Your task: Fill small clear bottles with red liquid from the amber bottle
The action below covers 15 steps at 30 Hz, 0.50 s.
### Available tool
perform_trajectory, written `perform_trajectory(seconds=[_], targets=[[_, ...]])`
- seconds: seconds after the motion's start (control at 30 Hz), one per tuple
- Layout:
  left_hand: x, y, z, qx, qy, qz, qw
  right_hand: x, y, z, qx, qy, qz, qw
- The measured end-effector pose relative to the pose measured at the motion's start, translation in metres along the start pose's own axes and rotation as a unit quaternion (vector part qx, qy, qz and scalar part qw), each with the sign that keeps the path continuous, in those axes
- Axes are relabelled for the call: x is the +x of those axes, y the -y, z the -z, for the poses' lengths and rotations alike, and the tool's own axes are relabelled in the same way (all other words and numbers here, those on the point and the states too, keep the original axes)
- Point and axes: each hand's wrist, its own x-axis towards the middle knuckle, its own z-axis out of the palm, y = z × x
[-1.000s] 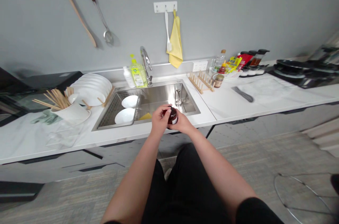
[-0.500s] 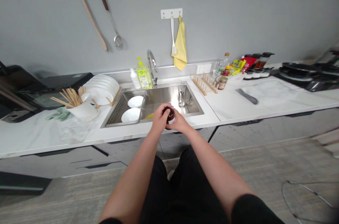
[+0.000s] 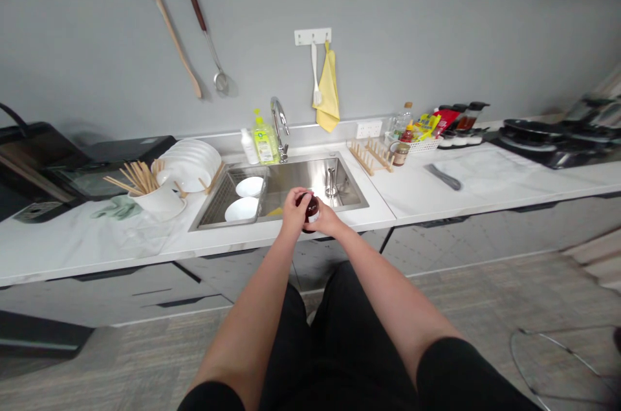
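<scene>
A small dark reddish-brown jar [image 3: 312, 206] with a white label is held between both hands, over the front edge of the sink [image 3: 315, 171]. My left hand [image 3: 293, 209] is closed on its left side and upper part. From the right, my right hand [image 3: 326, 220] wraps the jar's lower part near the label. Fingers hide much of the jar, and I cannot make out whether a lid is on it. Left of the hands, two white bowls [image 3: 241, 209] sit in a wire drainer basket [image 3: 220, 194] in the sink.
Behind the sink stand the faucet [image 3: 279, 120], a green soap bottle [image 3: 264, 142] and a white bottle [image 3: 249, 147]. At left are upright plates [image 3: 194, 158] and a white pot [image 3: 160, 202] of chopsticks. A wooden rack [image 3: 371, 157] and a second jar [image 3: 400, 154] stand at right.
The view has tilted up slightly and shifted. Both hands still hold the jar in nearly the same place, with only a slight shift of the fingers.
</scene>
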Motion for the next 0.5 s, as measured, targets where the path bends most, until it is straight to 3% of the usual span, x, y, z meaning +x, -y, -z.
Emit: perform_trajectory(seconds=[0.13,0.5], targets=[[0.001,-0.003,-0.003,0.010,-0.027,-0.007,1.000,0.002,-0.003,0.000,0.000,-0.003,-0.005,1.000],[-0.004,0.008,-0.002,-0.004,-0.015,-0.024,1.000,0.004,0.001,0.004,0.014,0.013,-0.005,1.000]])
